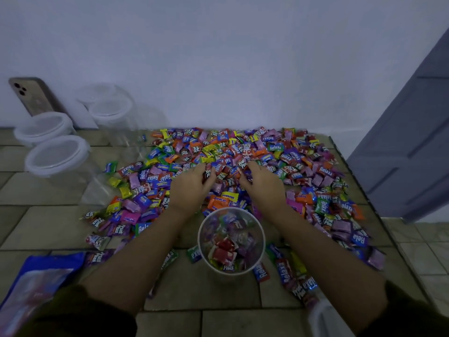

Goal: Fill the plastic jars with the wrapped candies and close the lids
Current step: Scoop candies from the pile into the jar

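Far left of the open jar [199, 239] and nearer the person, a blue bag [36, 276] lies flat on the tiled floor [48, 227]; its print is too blurred to read. Left of the open jar and well beyond it, a phone [31, 96] leans on the wall [218, 57]. Three closed jars [57, 153] stand near it, each with a white lid [43, 125] on top. Through their clear sides only floor and wall show.

The left hand [192, 183] lies in the candies [243, 152] just beyond the open jar and a little to its left, its fingers [206, 171] curled round a clutch of wrappers. The open jar stands upright on the floor between the two forearms, with no lid on it. It is partly filled, with loose sweets in red, purple and green wrappers heaped in its lower part.

The right hand [263, 183] lies just beyond the open jar and a little to its right, its fingers also curled inward over wrappers. The two palms face each other with a small heap between them.

The candies cover the floor from the open jar back to the wall and out to both sides, and a few lie right beside its base. Right of the open jar and nearest the person is a white rounded thing [322, 317], too blurred to identify. Far right of the open jar stands a grey panelled door [413, 142].
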